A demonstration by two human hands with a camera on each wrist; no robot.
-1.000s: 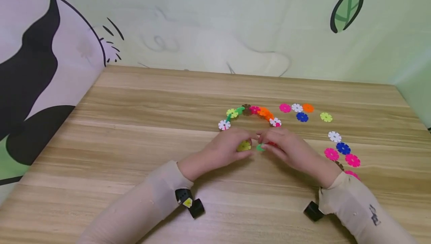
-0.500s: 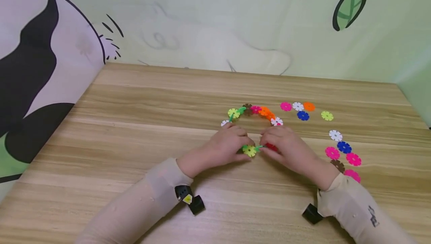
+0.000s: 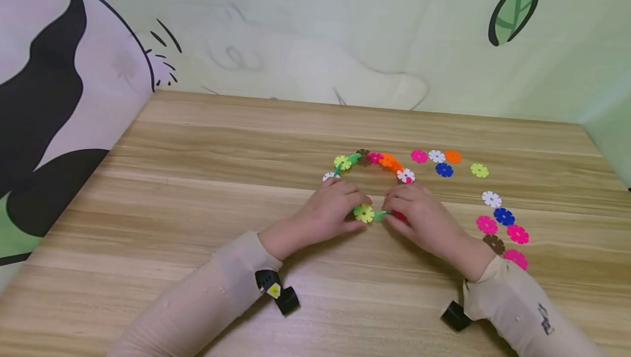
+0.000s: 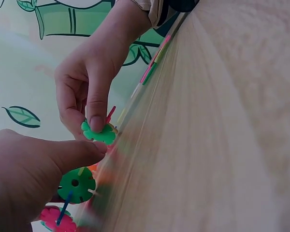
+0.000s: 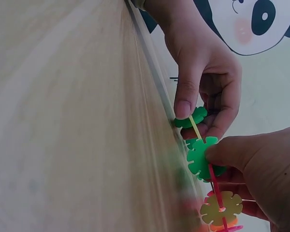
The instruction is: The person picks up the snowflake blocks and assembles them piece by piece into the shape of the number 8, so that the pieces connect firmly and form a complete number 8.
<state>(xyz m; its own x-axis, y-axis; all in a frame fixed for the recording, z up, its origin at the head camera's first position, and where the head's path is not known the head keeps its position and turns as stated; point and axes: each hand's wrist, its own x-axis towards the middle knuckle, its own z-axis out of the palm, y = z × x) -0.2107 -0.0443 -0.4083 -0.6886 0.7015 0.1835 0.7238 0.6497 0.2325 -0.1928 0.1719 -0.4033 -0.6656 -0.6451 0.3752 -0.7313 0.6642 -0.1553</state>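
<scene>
Left hand (image 3: 329, 212) pinching a yellow-green disc (image 3: 364, 213), right hand (image 3: 424, 217) pinching the green disc (image 3: 380, 216) beside it, mid-frame on the table (image 3: 197, 193). Behind, a linked chain (image 3: 372, 162) arching, ends not yet joined. Loose discs (image 3: 495, 220) waiting, right of frame.

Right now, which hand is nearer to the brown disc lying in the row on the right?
Right. The right hand lies just left of the brown disc; the left hand is beyond it, farther left.

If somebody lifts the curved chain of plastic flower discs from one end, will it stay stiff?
Probably not: the chain of flower discs joins only at thin edge slots, so it may sag or separate. The discs look thin, likely light. Lying flat on the wooden table, they should not roll.
</scene>
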